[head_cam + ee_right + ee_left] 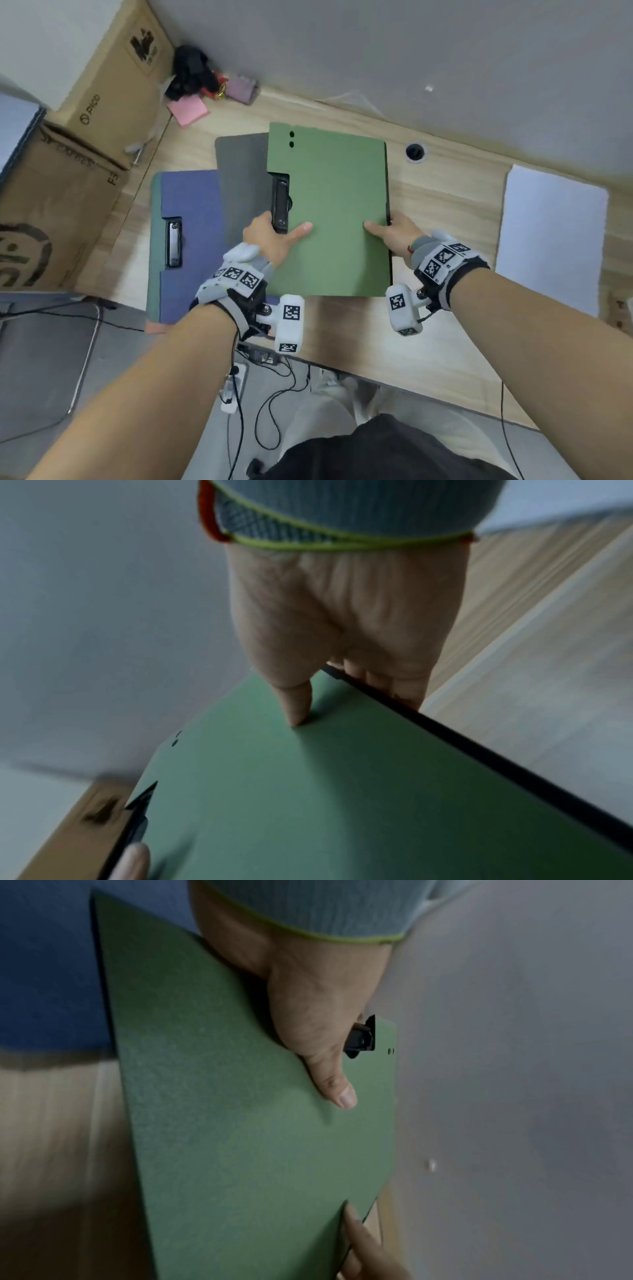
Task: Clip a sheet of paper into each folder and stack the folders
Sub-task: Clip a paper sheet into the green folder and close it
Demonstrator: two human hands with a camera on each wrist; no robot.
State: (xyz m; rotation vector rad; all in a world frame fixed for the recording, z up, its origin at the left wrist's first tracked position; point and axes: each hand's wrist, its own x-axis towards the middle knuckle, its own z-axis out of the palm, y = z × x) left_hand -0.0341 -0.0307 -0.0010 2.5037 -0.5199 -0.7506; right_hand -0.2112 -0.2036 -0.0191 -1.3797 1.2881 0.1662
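Observation:
A closed green folder is held above the wooden desk by both hands. My left hand grips its left edge beside the black clip, thumb on the cover and fingers hidden underneath. My right hand grips the right edge in the same manner, thumb on top. In the left wrist view the thumb of my left hand presses the green folder. My right hand pinches the green folder. A blue folder tops a stack at the left, with a grey folder behind. White paper lies at the right.
Cardboard boxes stand at the desk's left end. Pink sticky notes and small dark items lie at the back left by the grey wall. A cable hole sits behind the green folder. Cables and a power strip lie on the floor.

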